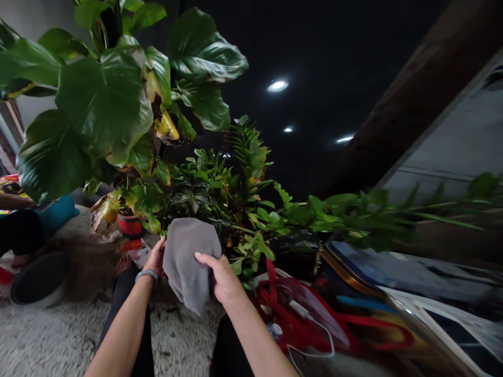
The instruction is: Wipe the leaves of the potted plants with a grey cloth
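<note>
A grey cloth (190, 251) is held up in front of me, draped and hanging down to a loose corner. My right hand (222, 275) grips its right side, thumb pressed on the front face and fingers hidden behind. At the left edge, my left hand (156, 256) also holds the cloth, its fingers partly covered by it. A grey-green bangle (147, 273) circles the left wrist. Whether anything lies under the cloth cannot be seen.
Large-leaved plants (106, 99) and a red pot (130, 224) stand ahead. On the right lie a red bag (283, 309) with a white cable and blurred stacked items. At left are a dark basin (41, 280) and another person's leg (19, 233).
</note>
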`<state>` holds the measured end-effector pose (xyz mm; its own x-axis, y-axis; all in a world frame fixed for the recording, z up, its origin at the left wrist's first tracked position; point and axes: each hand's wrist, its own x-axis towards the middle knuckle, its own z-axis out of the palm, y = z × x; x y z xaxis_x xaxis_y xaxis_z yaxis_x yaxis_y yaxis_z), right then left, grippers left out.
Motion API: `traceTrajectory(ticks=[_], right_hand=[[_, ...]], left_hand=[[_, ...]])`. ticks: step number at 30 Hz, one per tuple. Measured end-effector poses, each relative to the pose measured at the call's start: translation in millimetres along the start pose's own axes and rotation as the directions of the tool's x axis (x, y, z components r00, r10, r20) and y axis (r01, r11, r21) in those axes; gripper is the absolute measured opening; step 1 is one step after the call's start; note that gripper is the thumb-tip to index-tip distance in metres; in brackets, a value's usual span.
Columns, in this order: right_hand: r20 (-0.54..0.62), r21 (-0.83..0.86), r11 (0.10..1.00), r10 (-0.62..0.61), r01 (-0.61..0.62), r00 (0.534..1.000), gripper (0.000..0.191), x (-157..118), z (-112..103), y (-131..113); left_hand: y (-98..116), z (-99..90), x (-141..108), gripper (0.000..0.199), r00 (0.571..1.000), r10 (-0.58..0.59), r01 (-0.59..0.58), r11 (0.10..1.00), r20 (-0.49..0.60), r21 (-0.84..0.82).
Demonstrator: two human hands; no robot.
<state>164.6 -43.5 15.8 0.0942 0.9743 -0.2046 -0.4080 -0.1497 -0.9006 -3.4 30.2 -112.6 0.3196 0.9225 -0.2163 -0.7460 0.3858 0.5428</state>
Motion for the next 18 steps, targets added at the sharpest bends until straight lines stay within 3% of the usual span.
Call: traceTrajectory(ticks=[3, 6, 9, 11, 13, 16, 18], right_hand=[[0.048, 0.091, 0.985, -0.153, 0.148, 0.987, 0.039, 1.8, 11.9, -35.7], [-0.005, 0.209, 0.951, -0.232, 0.228, 0.973, 0.037, 26.6, 31.1, -53.6], [-0.062, 0.21, 0.976, -0.044, 0.056, 0.997, 0.029, 42.1, 32.1, -28.7], [-0.064, 0.14, 0.988, 0.071, -0.061, 0.995, 0.026, 34.3, 20.1, -1.4], [-0.044, 0.06, 0.993, 0.106, -0.104, 0.993, 0.027, 15.8, 5.7, 15.5], [0.015, 0.025, 0.999, 0.031, -0.031, 0.999, 0.034, -4.9, -3.1, 2.0], [0.002, 0.092, 0.987, -0.136, 0.135, 0.991, 0.038, -0.7, 2.8, -25.0]], left_hand=[[-0.7, 0.3, 3.9, 0.045, 0.996, 0.088, -0.089, 0.996, 0.013, 0.033], [-5.1, 1.7, 9.4, 0.044, 0.992, 0.127, -0.129, 0.984, 0.021, 0.12], [-8.9, 1.6, 11.8, 0.036, 0.988, 0.149, -0.141, 0.969, -0.028, 0.205], [-8.7, -0.9, 11.0, 0.029, 0.981, 0.18, -0.159, 0.96, -0.076, 0.232], [-6.4, -4.4, 9.2, 0.027, 0.972, 0.201, -0.166, 0.952, -0.117, 0.259], [-3.6, -6.9, 7.0, 0.028, 0.966, 0.221, -0.175, 0.942, -0.136, 0.286], [-4.2, -5.2, 6.3, 0.032, 0.969, 0.218, -0.181, 0.944, -0.112, 0.277]])
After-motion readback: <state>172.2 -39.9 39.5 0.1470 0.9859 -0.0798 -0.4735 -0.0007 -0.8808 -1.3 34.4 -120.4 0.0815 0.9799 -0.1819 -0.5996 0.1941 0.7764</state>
